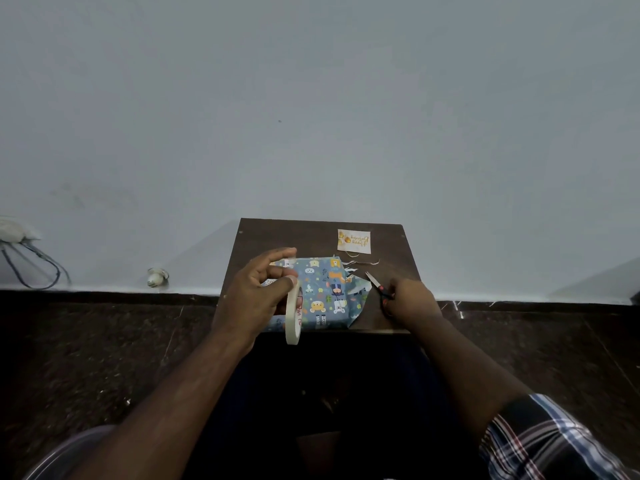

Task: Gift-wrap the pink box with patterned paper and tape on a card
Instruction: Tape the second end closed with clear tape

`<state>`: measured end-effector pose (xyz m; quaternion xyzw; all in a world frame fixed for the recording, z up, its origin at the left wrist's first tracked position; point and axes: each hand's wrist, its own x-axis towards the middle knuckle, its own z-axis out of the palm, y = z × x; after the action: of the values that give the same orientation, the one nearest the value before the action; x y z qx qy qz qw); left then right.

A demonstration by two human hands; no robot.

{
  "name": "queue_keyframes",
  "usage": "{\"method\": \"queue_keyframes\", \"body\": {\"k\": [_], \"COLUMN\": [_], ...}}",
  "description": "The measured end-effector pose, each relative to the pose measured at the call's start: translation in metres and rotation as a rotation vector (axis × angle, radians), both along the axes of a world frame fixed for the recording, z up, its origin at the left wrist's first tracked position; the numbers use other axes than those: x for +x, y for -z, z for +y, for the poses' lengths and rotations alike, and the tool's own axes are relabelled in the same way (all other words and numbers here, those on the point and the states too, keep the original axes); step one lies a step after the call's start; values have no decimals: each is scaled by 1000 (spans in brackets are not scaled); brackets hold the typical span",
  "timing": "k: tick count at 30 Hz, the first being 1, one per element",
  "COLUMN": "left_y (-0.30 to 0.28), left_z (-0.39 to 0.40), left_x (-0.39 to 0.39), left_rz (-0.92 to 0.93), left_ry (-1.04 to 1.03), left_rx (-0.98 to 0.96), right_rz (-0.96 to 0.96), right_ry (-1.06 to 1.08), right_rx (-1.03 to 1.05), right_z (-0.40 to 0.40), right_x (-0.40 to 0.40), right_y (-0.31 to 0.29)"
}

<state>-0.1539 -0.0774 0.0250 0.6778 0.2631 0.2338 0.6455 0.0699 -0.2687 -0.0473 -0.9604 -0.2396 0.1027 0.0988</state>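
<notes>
Fingers (282, 271) of the left hand (254, 292) were curled and pinched on a roll of tape (293, 313), which was held upright on edge above the near left part of the wrapped box (322, 292). Scissors (379, 291) were gripped by the right hand (410, 301), blades pointed away, just beside an unfolded flap of patterned paper (360, 294). The box was seen lying on the small dark worktop (284, 237), with the card (354, 241) set apart near the far edge.

Tabletop (277, 237): dark wood-look, matt. Wrapping paper (322, 289): smooth, slight sheen. Tape roll (293, 317): cream, matt paper. Scissors (375, 284): metal blades, plastic grips. Card (354, 241): paper, at far-right corner.
</notes>
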Motion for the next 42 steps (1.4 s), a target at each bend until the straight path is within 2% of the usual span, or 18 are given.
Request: {"method": "queue_keyframes", "body": {"k": [5,8,11,14,16,22,26,42], "left_y": [1,0,2,2,2,-2,-3,-1], "left_z": [0,0,4,5,5,2,3,9], "left_x": [0,-1,0,-1,-1,-3,-2,-2], "left_rz": [2,2,35,44,39,35,23,52], "left_ry": [-34,-57,-55,-65,-67,-63,-57,-47], "left_rx": [29,45,73,89,89,75,86,153], "right_rz": [-31,19,183,502,667,699,531,335], "right_ry": [-2,86,139,108,-13,-380,-548,-620], "right_rx": [-75,-10,299,654,717,450,285,206], "right_z": [4,3,3,5,6,19,33,50], "right_x": [1,4,5,-8,-17,-28,-37,-47], "right_y": [3,-8,-31,-68,-94,-129,-140,-155]}}
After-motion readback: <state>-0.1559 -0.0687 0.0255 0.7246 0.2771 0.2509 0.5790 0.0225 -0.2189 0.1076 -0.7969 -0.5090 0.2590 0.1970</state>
